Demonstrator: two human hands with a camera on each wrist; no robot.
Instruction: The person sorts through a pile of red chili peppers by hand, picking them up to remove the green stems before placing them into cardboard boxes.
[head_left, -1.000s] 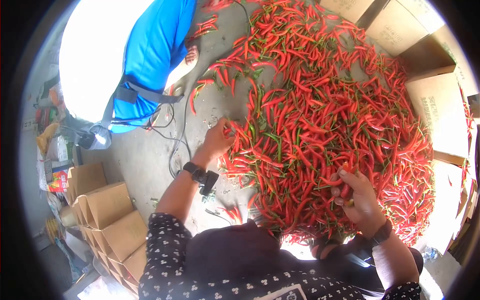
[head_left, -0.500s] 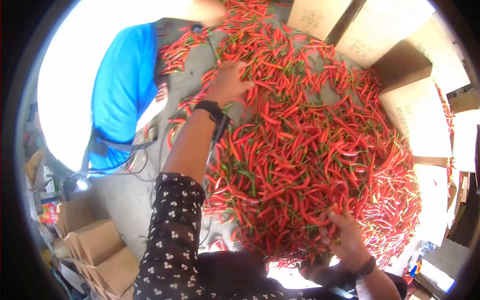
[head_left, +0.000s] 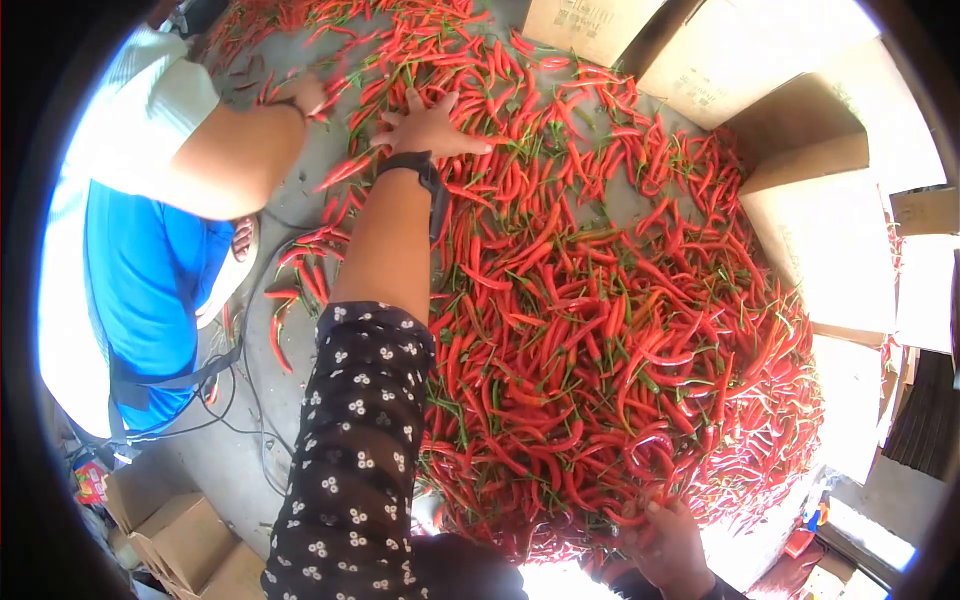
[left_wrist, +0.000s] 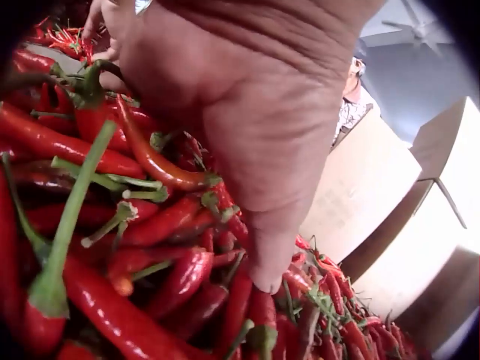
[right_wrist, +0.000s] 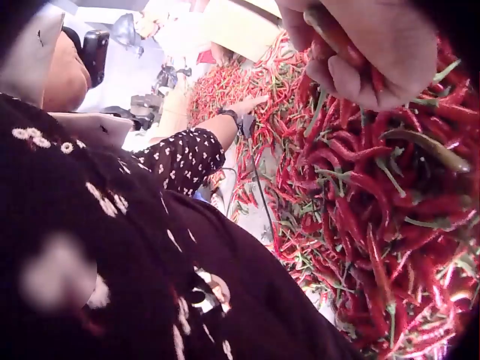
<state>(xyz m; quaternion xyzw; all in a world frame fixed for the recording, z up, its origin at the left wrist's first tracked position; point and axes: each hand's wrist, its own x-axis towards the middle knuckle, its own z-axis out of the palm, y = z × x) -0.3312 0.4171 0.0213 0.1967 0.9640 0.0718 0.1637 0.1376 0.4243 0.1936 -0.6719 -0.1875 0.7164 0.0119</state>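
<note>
The left hand (head_left: 425, 130) spreads open, fingers apart, over the far left part of a broad heap of red chili peppers (head_left: 570, 330) on the grey floor (head_left: 230, 480). Its thumb tip touches the peppers and it grips nothing that shows. The right hand (head_left: 668, 545) is at the near edge of the heap, its fingers curled round a small bunch of chili peppers (right_wrist: 341, 41); the exact count cannot be told. The moment looks like a reach across the heap with 1 hand while the other holds its bunch; a grip at the far side would call for the spread fingers to curl round peppers.

Cardboard boxes (head_left: 810, 240) border the heap at the right, at least 1 standing open with a shadowed inside; what they contain cannot be told. More cartons (head_left: 190, 540) sit at the lower left, contents also unclear. A 2nd person in blue trousers (head_left: 150, 290) reaches toward peppers at the upper left.
</note>
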